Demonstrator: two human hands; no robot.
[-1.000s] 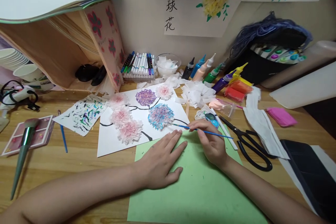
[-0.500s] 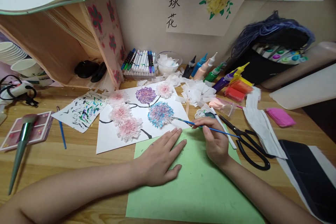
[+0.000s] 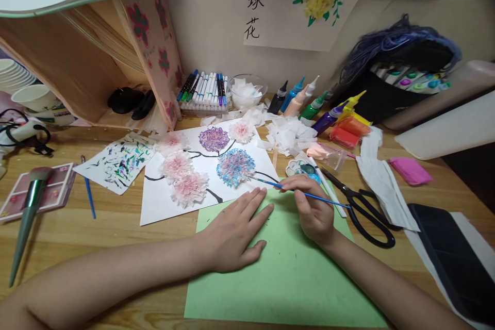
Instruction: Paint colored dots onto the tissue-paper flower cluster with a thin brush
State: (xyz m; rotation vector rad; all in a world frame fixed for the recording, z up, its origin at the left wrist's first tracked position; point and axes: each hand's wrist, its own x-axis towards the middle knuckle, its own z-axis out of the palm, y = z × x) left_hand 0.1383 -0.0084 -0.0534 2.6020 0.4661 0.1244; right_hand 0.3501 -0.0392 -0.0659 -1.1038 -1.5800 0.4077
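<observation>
My right hand pinches a slim blue paintbrush, its tip just to the right of the blue-and-pink paper flower on the white sheet. A black line runs on the sheet near that tip. Fingers stretched out, my left hand lies flat on the green sheet, its fingertips by the white sheet's lower edge. The white sheet also bears a purple flower, several pale pink flowers and black painted stems.
Right of my right hand lie black scissors and a white tissue strip. Paint bottles, torn tissue pieces and a glass bowl stand behind. At left are a paint-smeared paper and a large makeup brush.
The paintbrush tip has moved slightly left and down, and more black line shows beside the blue flower. My left hand stays flat in place.
</observation>
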